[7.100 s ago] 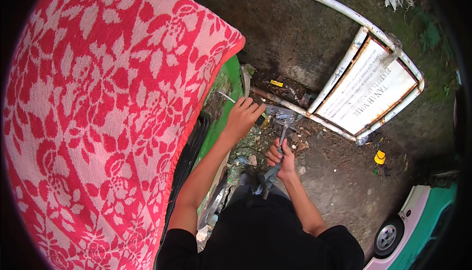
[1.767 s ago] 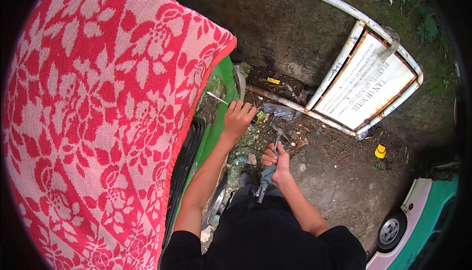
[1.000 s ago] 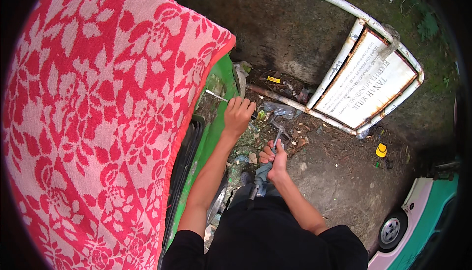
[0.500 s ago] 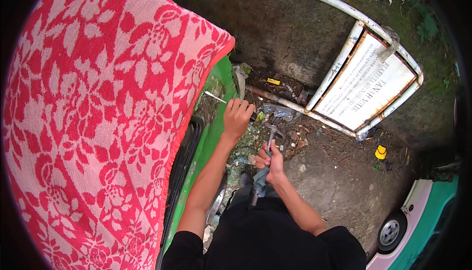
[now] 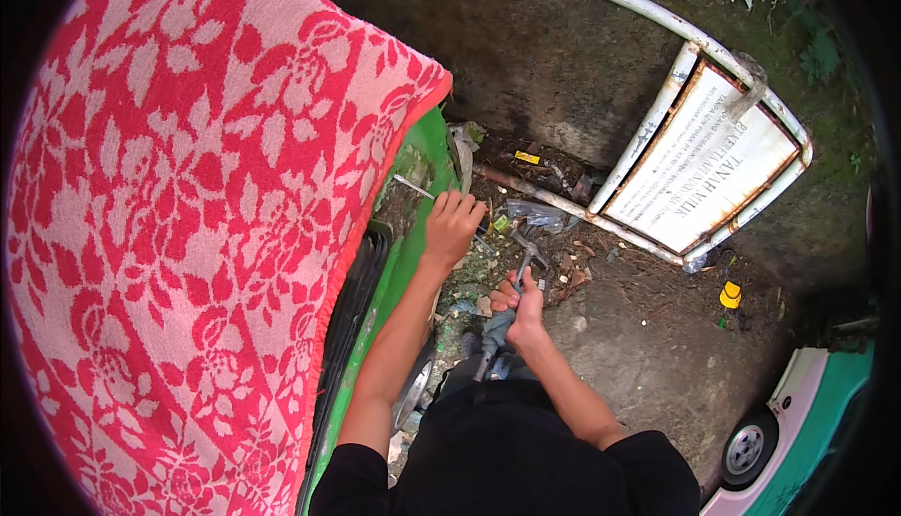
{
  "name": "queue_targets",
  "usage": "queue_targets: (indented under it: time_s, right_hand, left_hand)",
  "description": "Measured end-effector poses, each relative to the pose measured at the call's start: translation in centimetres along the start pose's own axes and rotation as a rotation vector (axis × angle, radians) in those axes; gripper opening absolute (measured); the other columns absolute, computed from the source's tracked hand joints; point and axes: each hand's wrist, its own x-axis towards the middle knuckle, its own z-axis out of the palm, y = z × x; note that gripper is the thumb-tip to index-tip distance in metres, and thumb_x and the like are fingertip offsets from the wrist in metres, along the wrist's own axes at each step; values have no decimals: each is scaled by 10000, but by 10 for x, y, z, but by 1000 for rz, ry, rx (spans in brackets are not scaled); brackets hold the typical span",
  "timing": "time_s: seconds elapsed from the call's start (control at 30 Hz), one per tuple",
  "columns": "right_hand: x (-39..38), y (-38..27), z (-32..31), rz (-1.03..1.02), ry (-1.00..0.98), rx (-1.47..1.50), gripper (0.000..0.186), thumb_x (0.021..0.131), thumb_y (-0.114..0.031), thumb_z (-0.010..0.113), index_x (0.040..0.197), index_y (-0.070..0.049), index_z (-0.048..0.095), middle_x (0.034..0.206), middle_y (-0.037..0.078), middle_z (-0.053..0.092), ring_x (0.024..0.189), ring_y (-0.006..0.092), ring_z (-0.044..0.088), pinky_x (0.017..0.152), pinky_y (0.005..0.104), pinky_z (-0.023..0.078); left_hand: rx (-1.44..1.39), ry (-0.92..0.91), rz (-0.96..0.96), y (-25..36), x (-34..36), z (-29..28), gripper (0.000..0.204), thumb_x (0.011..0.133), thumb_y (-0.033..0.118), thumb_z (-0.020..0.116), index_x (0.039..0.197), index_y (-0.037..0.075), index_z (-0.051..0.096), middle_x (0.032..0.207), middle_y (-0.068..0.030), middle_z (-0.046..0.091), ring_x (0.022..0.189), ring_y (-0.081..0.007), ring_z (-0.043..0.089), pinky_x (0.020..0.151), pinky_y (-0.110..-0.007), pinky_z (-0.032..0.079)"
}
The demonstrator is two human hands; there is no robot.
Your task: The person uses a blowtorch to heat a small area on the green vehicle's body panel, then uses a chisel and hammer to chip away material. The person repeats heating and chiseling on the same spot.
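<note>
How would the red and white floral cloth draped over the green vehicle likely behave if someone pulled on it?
The floral cloth probably behaves floppy: it follows the curve beneath and hangs past the green vehicle edge. Its thick towel-like weave suggests it is light but bulky. It would likely slide off as one piece, since nothing visibly pins it.

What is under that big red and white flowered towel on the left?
The red and white flowered towel drapes over a green vehicle body, whose edge shows beside the left hand. The towel hides everything else beneath it.
</note>
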Motion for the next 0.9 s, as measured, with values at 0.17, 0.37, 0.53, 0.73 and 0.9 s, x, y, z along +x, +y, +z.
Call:
queue_targets:
  time_s: [0.17,0.37,0.53,0.73,0.9]
  right_hand:
    - [0,-2,1,-84,102,117,413,1091,-486,446,860,-145,479,577,-60,321,475,63,319,456,240,310]
    - [-4,-3,1,64,-15,-45,422,1098,-495,419,858,-151,466,573,-60,315,480,66,315,462,243,318]
    - [1,-6,-10,158,-79,-87,429,1104,-503,394,857,-158,454,583,-64,308,492,73,315,485,260,316]
    - [-3,-18,-25,-14,126,29,443,1110,-497,379,845,-156,477,588,-62,312,504,73,323,500,263,322]
    - [-12,-29,-30,-33,57,-71,433,1095,-512,410,851,-160,480,582,-64,319,493,68,335,483,257,326]
  left_hand:
    - [54,-36,2,-3,-3,3,88,809,135,636,891,115,658,869,-42,591,921,-249,581,882,-383,445]
    - [63,-46,-2,-3,-4,4,81,830,147,631,898,116,662,881,-42,597,939,-243,587,902,-381,442]
    - [25,-17,0,-3,0,2,83,798,116,615,874,111,647,875,-51,585,899,-258,565,856,-396,430]
    - [-236,1,-19,5,-2,-19,171,702,74,709,862,95,649,904,-55,621,958,-273,590,890,-431,423]
    - [-435,51,-110,5,-3,-46,295,620,61,761,895,85,655,922,-62,624,990,-305,584,909,-460,417]
